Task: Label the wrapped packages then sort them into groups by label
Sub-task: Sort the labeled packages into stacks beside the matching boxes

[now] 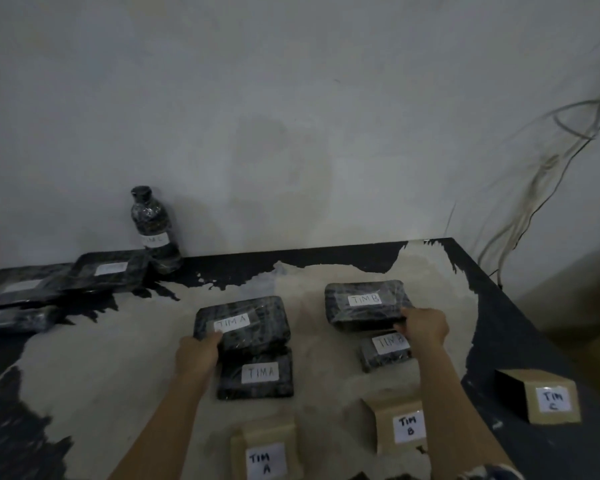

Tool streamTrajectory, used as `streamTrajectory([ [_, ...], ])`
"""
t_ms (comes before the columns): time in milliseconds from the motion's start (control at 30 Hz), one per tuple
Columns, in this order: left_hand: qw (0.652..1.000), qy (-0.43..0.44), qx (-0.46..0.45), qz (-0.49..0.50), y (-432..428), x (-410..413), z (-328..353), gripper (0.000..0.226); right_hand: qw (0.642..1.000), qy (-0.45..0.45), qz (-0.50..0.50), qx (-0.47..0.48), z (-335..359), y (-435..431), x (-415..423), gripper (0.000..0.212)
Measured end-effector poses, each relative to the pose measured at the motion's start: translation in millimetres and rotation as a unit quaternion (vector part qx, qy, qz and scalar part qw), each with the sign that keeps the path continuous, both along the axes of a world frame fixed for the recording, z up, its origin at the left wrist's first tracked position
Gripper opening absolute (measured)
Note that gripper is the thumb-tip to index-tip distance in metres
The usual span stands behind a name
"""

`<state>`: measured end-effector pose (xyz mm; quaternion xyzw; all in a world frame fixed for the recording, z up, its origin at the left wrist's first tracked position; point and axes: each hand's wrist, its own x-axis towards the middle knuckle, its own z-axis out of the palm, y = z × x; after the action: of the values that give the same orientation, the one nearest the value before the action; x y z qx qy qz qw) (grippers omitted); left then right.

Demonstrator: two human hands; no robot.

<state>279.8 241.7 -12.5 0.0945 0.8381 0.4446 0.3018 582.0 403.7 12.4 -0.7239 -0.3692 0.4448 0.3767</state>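
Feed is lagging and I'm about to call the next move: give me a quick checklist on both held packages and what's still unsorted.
1. Left hand holds upper TIM A package: ok.
2. Right hand holds upper TIM B package: ok.
3. Both lie in line with their marker boxes, TIM A box and TIM B box: ok.
4. Wrapped bottle, labelled TIM C, grouped at TIM C box: not ok, it stands far off.
5. Labels on flat packages at far left readable: cannot tell.

I'm wearing a dark patterned sleeve [490, 472], peeking in at five o'clock by my right elbow, its print blurring beyond reading. My left hand [198, 351], right hand [425, 329] and both forearms [160, 427] are going bare.
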Motion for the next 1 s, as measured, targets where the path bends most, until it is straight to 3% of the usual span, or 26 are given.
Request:
streamTrajectory([
  [33,1.000,0.006,0.002,-0.006,-2,1,-1,0.056,1.000,0.020,-0.005,-0.016,2,0,2,0.014],
  [133,1.000,0.018,0.008,-0.010,-7,3,-2,0.054,0.996,-0.081,0.023,-0.033,1,-1,4,0.024],
  [200,1.000,0.014,0.004,-0.001,-8,4,-1,0.059,0.994,-0.101,0.018,-0.029,-1,0,3,0.020],
  [333,0.999,0.035,0.005,0.008,-10,5,2,0.050,0.991,-0.136,0.006,-0.006,5,-11,-12,0.038],
  [467,0.999,0.046,0.024,0.011,-15,3,9,0.054,0.990,-0.133,0.011,0.045,9,-28,-41,0.040],
  [733,0.998,0.036,0.040,0.018,-52,-35,16,0.058,0.974,-0.111,0.153,0.125,16,-72,-151,0.034],
  [1000,0.997,0.046,0.010,0.059,-113,-135,20,0.049,0.924,-0.090,0.314,0.197,11,-145,-300,0.024],
])
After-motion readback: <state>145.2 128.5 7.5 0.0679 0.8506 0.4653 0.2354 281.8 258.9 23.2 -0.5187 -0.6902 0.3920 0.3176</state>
